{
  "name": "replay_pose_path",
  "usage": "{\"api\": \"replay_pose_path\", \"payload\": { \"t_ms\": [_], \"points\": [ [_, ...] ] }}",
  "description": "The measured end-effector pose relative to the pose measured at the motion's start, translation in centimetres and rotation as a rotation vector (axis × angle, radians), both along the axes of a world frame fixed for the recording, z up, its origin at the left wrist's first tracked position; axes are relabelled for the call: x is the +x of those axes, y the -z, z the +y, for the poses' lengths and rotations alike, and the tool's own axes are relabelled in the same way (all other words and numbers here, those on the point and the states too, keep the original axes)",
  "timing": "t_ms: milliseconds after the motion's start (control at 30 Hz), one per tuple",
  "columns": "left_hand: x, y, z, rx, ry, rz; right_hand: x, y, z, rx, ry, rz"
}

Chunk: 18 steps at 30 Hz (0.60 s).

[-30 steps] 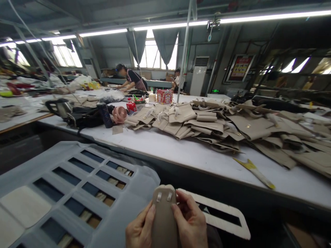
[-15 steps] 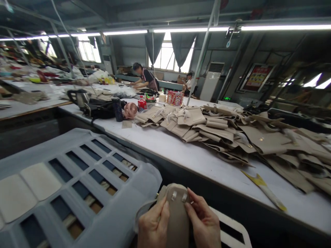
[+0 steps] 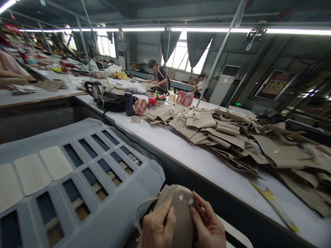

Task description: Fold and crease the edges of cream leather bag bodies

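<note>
At bottom centre, your left hand (image 3: 157,227) and right hand (image 3: 210,225) pinch the beige piece (image 3: 183,220) between fingers (image 3: 198,220), so uneven pulling could skew its edge.

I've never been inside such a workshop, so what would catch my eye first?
The big heap of beige pieces dominates the white table, centre to right. Low down, the left hand and right hand hold a beige item with two pale tabs. To their left lies a grey slotted panel.
</note>
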<state>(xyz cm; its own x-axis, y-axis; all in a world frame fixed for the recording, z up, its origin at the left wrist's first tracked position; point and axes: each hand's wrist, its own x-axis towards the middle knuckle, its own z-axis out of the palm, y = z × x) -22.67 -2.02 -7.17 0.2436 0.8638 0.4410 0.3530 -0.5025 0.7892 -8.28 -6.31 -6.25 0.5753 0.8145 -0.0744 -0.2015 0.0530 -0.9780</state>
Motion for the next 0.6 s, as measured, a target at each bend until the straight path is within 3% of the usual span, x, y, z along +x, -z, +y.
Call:
{"api": "replay_pose_path", "payload": {
  "t_ms": [200,333,500,600],
  "points": [
    [0.9,0.2,-0.6,-0.095,0.081,-0.060,0.6,-1.4,-0.3,-0.020,0.012,-0.140],
    [1.1,0.2,0.3,-0.226,0.113,-0.121,0.5,-2.1,-0.5,-0.043,-0.041,-0.248],
    [1.0,0.2,3.3,-0.374,0.398,-0.261,0.6,-0.8,-0.6,-0.033,-0.123,-0.236],
    [1.1,0.2,4.0,-0.426,0.470,-0.302,1.5,-0.6,-0.2,-0.059,-0.153,-0.437]
  ]
}}
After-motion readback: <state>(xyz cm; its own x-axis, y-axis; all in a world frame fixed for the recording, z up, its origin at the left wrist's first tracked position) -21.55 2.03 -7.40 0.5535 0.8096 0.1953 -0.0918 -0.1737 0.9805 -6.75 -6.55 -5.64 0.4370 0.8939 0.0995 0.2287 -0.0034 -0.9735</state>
